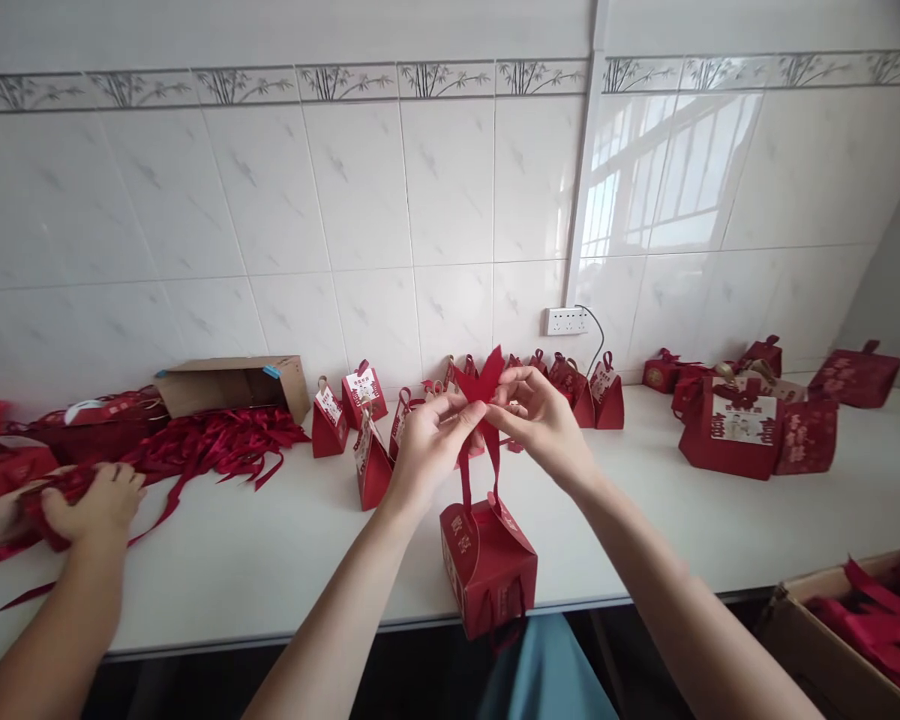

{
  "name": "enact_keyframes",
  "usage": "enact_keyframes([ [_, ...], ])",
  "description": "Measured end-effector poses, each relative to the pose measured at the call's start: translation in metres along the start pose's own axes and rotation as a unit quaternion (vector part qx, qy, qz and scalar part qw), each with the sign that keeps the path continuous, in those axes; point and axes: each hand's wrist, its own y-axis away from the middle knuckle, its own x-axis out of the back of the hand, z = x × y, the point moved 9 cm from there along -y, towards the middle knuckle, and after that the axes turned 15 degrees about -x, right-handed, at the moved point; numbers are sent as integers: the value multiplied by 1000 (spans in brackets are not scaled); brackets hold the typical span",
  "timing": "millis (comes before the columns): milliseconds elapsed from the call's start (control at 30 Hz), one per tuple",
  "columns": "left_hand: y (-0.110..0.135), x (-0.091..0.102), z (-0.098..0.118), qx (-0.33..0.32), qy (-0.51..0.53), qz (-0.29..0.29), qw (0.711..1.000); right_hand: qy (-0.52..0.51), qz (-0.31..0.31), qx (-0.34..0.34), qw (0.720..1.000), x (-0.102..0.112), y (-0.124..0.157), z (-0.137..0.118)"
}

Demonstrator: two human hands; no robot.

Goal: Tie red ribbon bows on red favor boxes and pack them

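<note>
Both left hand (pixel 426 438) and right hand (pixel 546 420) pinch red ribbon (pixel 483 381) above a red box (pixel 499 572).

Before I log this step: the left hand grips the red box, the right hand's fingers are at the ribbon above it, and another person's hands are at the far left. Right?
Not quite: the left hand is not on the red box; the head view shows it pinching the ribbon above. The right hand and the other person's hands are as you say.
</note>
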Motion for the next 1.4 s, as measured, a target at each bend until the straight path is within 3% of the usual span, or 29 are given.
enact_keyframes([
  [100,-1,-4,4,-5,3,-24,1000,-44,-44,0,998,-2,-2,-6],
  [267,-3,-3,5,-11,16,-11,1000,9,60,31,998,3,4,-15],
  [400,-1,3,0,-8,94,40,995,126,103,224,961,2,33,-39],
  [467,0,6,-5,-2,117,61,991,197,77,307,928,-6,50,-42],
  [533,1,8,-7,-8,122,60,991,245,35,336,909,-13,60,-36],
  [600,0,6,-7,-22,108,33,993,251,-3,323,913,-15,62,-28],
  [667,-2,4,-4,-43,80,4,996,201,-4,271,941,-7,56,-21],
  [767,-3,0,5,-75,37,-32,996,75,3,117,990,5,35,-2],
  [833,-3,-3,13,-92,-6,-52,994,18,-58,27,998,-5,25,12],
  [900,-1,-5,21,-109,-61,-67,990,7,-126,-20,992,-19,22,19],
  [1000,4,-7,31,-139,-118,-92,979,57,-133,-30,989,-25,22,22],
  [1100,8,-8,35,-166,-150,-114,968,166,-54,29,984,-18,24,16],
  [1233,12,-9,33,-188,-172,-134,958,362,85,118,921,-14,31,5],
  [1300,12,-8,31,-188,-163,-128,960,398,86,112,907,-17,30,9],
  [1400,11,-4,29,-187,-155,-101,965,340,44,87,935,-17,32,13],
])
